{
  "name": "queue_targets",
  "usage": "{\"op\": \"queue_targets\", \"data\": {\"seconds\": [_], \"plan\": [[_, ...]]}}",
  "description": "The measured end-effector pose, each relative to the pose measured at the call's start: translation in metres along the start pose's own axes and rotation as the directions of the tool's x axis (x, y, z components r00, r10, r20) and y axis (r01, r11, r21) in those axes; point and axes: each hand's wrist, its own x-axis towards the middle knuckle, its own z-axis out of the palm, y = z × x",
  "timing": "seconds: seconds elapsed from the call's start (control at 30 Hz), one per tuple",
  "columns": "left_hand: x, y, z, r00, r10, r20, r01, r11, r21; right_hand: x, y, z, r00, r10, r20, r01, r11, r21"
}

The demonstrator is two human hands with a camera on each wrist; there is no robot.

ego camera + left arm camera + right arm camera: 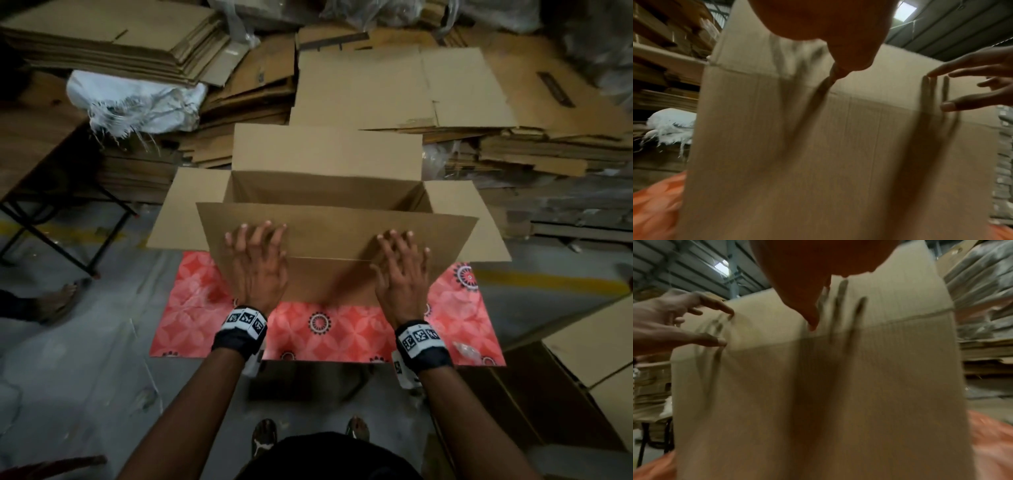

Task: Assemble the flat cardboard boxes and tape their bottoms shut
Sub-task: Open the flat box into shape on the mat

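Both hands, left hand (257, 263) and right hand (401, 270), lie with fingers spread on the near flap of the squared-up brown cardboard box (329, 219), flaps unfolded, no tape visible yet

Red patterned mat (342, 334) is on the grey floor. Far-left of it there's a torn white sack (137, 102), with a black-legged table (51, 212) nearer on that side. Someone's bare foot (56, 299) sits left of the mat.
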Motion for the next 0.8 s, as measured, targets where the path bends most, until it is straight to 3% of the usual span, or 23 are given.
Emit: {"op": "queue_targets", "data": {"seconds": [0.17,0.27,0.37,0.43,0.6,0.63,0.67,0.8], "plan": [[-0.045,-0.010,0.006,0.975,-0.105,0.198,0.120,0.990,-0.068,-0.037,0.026,0.011,0.993,0.107,0.045,-0.111,0.987,0.114],[-0.067,-0.018,0.008,0.923,-0.311,0.226,0.352,0.921,-0.169,-0.050,0.042,0.012,0.947,0.318,0.053,-0.322,0.932,0.167],[-0.072,-0.025,0.006,0.778,-0.582,0.235,0.628,0.716,-0.306,-0.054,0.052,0.014,0.807,0.579,0.116,-0.588,0.771,0.242],[-0.068,-0.029,0.008,0.666,-0.681,0.304,0.742,0.565,-0.362,-0.056,0.062,0.023,0.728,0.662,0.180,-0.682,0.672,0.288],[-0.061,-0.041,0.023,0.514,-0.716,0.473,0.858,0.435,-0.274,-0.059,0.084,0.050,0.620,0.724,0.301,-0.776,0.512,0.367],[-0.060,-0.045,0.026,0.467,-0.716,0.518,0.884,0.375,-0.279,-0.059,0.086,0.053,0.608,0.723,0.327,-0.788,0.499,0.361],[-0.059,-0.048,0.027,0.457,-0.697,0.553,0.889,0.338,-0.308,-0.058,0.086,0.054,0.602,0.719,0.349,-0.795,0.498,0.346],[-0.063,-0.060,0.028,0.468,-0.577,0.670,0.881,0.362,-0.304,-0.055,0.089,0.053,0.602,0.682,0.415,-0.798,0.510,0.320]]}}
